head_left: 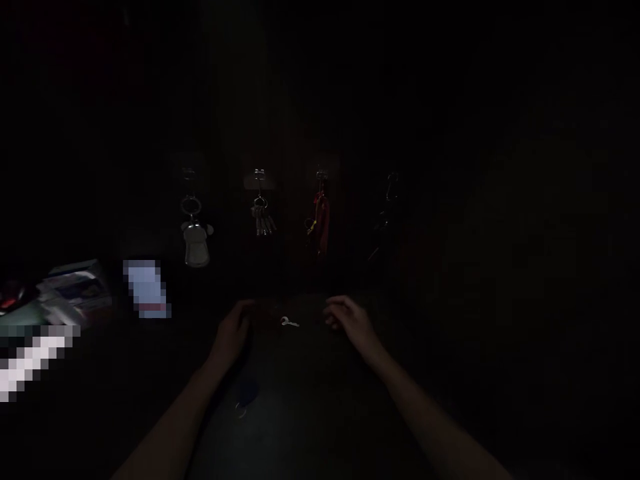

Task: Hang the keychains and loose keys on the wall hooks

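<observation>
A small silver key (289, 322) lies on the dark surface between my two hands. Beside it, towards my left hand, is a faint dark red shape (265, 316), too dim to name. My left hand (234, 330) rests at that shape's left side, thumb and fingers apart; whether it touches the shape is hard to see. To the right of the key, my right hand (350, 319) hovers or rests with loosely bent, parted fingers and nothing visible in them. Nearer to me lies a dark blue fob (247, 392) with a metal ring (241, 411).
Hooks at the back carry a keyring with a pale pendant (197, 248), a bunch of keys (263, 220), a red strap (323, 223) and a dim carabiner (392, 187). At left are a blurred-out bright rectangle (148, 288) and a box (83, 290). Everything is very dark.
</observation>
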`<state>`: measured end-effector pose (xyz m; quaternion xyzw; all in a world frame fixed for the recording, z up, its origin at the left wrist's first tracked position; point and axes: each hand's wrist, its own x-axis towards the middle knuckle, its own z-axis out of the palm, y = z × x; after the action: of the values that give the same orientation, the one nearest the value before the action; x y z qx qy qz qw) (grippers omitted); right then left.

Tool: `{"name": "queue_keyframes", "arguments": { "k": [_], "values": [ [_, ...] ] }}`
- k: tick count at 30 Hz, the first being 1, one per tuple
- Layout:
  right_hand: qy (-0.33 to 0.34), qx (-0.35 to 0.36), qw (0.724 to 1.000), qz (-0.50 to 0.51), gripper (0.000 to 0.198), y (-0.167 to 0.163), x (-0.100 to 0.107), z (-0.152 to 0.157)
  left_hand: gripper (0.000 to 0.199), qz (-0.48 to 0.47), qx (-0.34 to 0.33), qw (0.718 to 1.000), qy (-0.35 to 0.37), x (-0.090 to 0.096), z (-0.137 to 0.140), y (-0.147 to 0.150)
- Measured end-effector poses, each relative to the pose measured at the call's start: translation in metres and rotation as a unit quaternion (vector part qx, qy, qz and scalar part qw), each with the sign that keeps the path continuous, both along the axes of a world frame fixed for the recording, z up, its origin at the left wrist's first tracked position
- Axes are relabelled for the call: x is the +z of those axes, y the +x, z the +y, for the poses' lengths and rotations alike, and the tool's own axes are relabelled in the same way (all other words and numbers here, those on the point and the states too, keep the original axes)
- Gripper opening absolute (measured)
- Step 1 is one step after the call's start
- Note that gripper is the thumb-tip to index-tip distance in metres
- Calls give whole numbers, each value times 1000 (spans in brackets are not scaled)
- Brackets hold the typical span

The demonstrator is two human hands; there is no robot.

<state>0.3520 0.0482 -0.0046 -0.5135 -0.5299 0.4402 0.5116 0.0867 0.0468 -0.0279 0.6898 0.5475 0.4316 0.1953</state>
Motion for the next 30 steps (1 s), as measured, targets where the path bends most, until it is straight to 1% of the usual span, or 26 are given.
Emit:
{"name": "queue_keyframes", "arguments": {
  "k": [2,4,7,9,11,13,15,16,18,22,24,28,30],
  "values": [
    [33,76,992,-100,15,-15,-1,-12,32,-1,5,1000,-3,1,1,-2],
    [96,155,965,-189,15,-28,-1,-26,31,-1,10,1000,-6,1,3,-4],
    [185,259,910,-266,24,-42,4,-43,30,-2,22,1000,-3,0,5,-7],
    [224,327,869,-298,32,-49,7,-52,29,-1,31,999,-7,-1,6,-9],
    [244,383,826,-335,41,-55,9,-59,28,0,37,999,-12,-1,6,-11],
    [253,420,787,-373,49,-60,8,-63,28,1,39,999,-15,-1,6,-11],
    [262,436,762,-401,52,-63,3,-63,28,2,38,999,-16,-1,6,-11],
    [264,436,756,-410,51,-64,1,-62,28,3,38,999,-16,-1,6,-10],
    [266,418,759,-423,47,-64,-4,-58,28,4,37,999,-15,-3,7,-10],
    [278,342,785,-436,35,-53,-7,-45,28,7,24,1000,-12,-4,6,-8],
    [284,307,793,-442,26,-44,-7,-38,27,9,11,1000,-7,-3,4,-5],
    [267,270,800,-464,13,-24,-7,-27,26,21,-44,999,6,1,-4,5],
    [242,258,811,-465,15,-17,-6,-24,25,36,-80,996,11,2,-9,12]
  ]
}}
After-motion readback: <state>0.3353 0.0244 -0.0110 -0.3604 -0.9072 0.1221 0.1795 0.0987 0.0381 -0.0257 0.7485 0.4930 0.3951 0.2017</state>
